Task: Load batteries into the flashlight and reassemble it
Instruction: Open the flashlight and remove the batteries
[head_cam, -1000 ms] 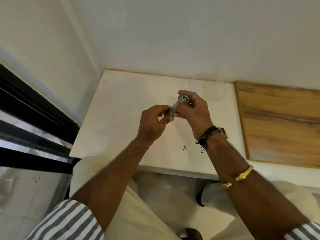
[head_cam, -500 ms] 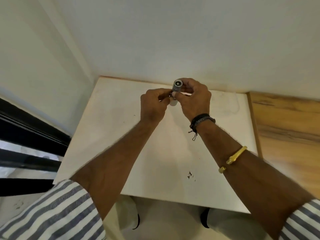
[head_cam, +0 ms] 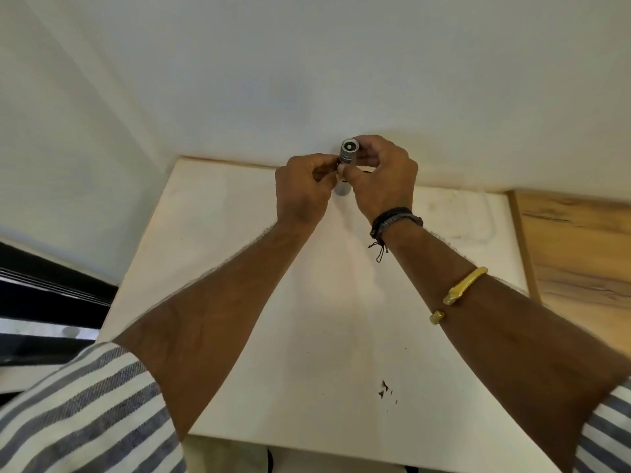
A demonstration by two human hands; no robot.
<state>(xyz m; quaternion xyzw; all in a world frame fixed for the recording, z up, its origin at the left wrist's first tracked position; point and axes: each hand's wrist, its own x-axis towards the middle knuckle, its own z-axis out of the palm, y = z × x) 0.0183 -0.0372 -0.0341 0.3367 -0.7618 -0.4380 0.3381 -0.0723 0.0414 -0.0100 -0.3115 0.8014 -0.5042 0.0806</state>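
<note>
I count two hands: left hand (head_cam: pixel 302 189), right hand (head_cam: pixel 384 180); one flashlight (head_cam: pixel 348 152); one table (head_cam: pixel 307 319); two bracelets.

We see a pale counter (head_cam: pixel 307 336) with small dark marks (head_cam: pixel 384 389) near its front edge. A wood-grain panel (head_cam: pixel 580 254) adjoins it on the right, a white wall (head_cam: pixel 307 80) behind, a dark frame (head_cam: pixel 44 291) at left.
</note>
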